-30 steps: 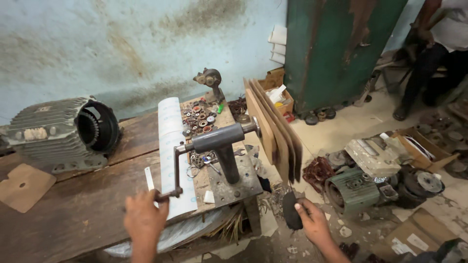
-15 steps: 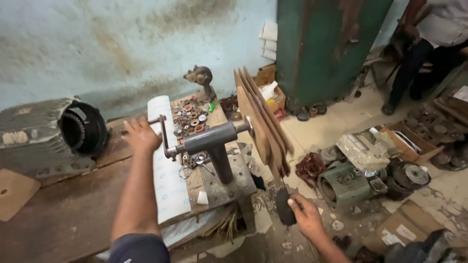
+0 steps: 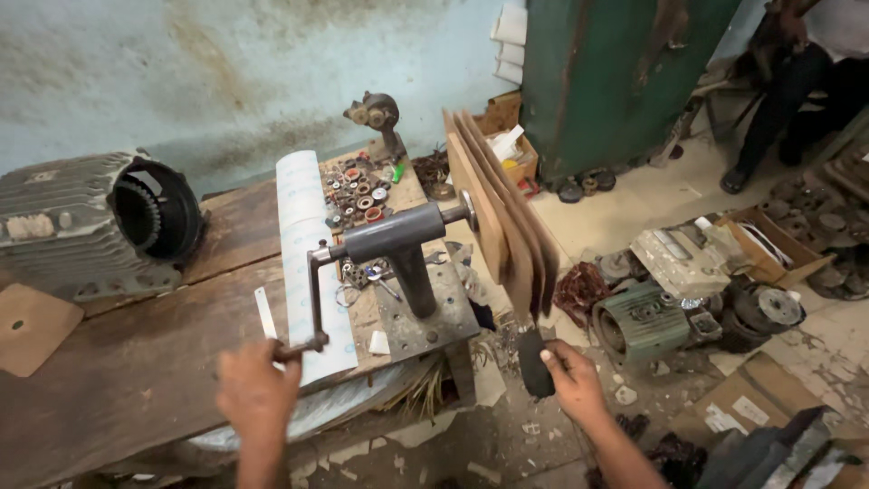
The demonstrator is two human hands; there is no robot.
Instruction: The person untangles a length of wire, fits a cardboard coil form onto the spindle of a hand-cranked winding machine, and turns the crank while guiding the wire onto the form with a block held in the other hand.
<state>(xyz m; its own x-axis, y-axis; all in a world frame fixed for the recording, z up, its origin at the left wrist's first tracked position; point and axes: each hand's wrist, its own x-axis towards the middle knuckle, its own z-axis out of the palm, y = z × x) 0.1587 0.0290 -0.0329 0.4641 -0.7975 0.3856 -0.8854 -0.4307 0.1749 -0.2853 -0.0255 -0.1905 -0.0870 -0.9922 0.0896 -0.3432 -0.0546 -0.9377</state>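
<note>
**A worn workshop corner**

We look down on a dark wooden worktop (image 3: pixel 136 362) set against a pale blue wall (image 3: pixel 181 72), stained and streaked with brown. Off the worktop's right end we see a green metal cabinet (image 3: pixel 615 81) standing on a dusty concrete floor (image 3: pixel 652 195), littered with scraps and cardboard boxes (image 3: pixel 769 244). Daylight falls softly and evenly, without hard shadows.

boxes around the bench

a small brown cardboard box (image 3: pixel 507 136) sits on the floor by the green cabinet, white and yellow packets poking out. over right, an open brown carton (image 3: pixel 769 249) rests among the motor parts. bottom right, flattened brown cardboard (image 3: pixel 742 407) lies on the floor with a white label (image 3: pixel 753 410) on it.
</note>
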